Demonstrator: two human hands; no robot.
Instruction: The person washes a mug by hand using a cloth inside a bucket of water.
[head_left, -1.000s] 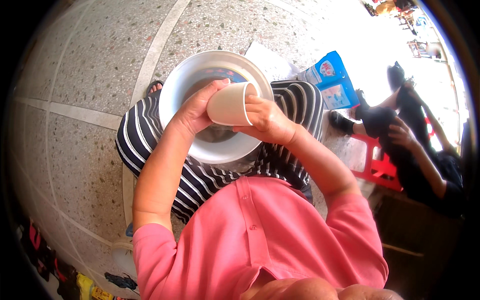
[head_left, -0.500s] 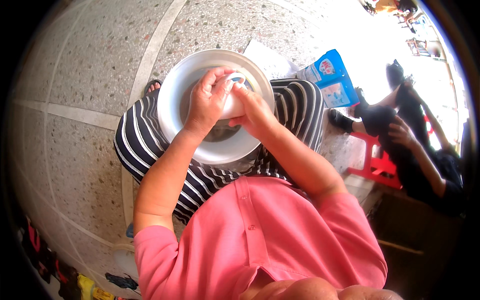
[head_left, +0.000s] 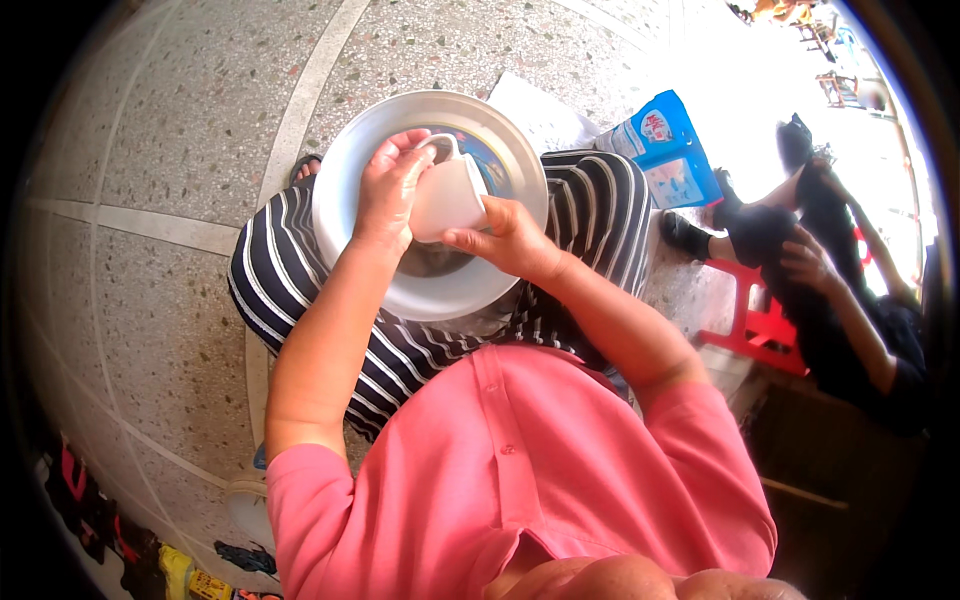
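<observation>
A white mug (head_left: 445, 203) is tilted over a white basin (head_left: 337, 240) between my knees. My left hand (head_left: 386, 192) is wrapped round the mug's left side, its fingers by the handle at the far end. My right hand (head_left: 514, 240) grips the mug's right edge, with the thumb lying along the near side. Some of the right fingers are hidden behind the mug or inside it. Beyond the mug, a blue and yellow pattern shows on the basin's inner wall. Dark contents in the bottom are mostly covered by my hands and the mug.
A blue pouch (head_left: 668, 150) stands beyond my right knee, near a pale sheet (head_left: 540, 112) on the speckled floor. To the right, a person in dark clothes (head_left: 835, 270) sits by a red plastic stool (head_left: 755, 325). Behind my left side lies a yellow item (head_left: 176, 570).
The mug has turned so that more of its side and handle show. My right hand has slid from near the handle toward the mug's right edge, nearer to me.
</observation>
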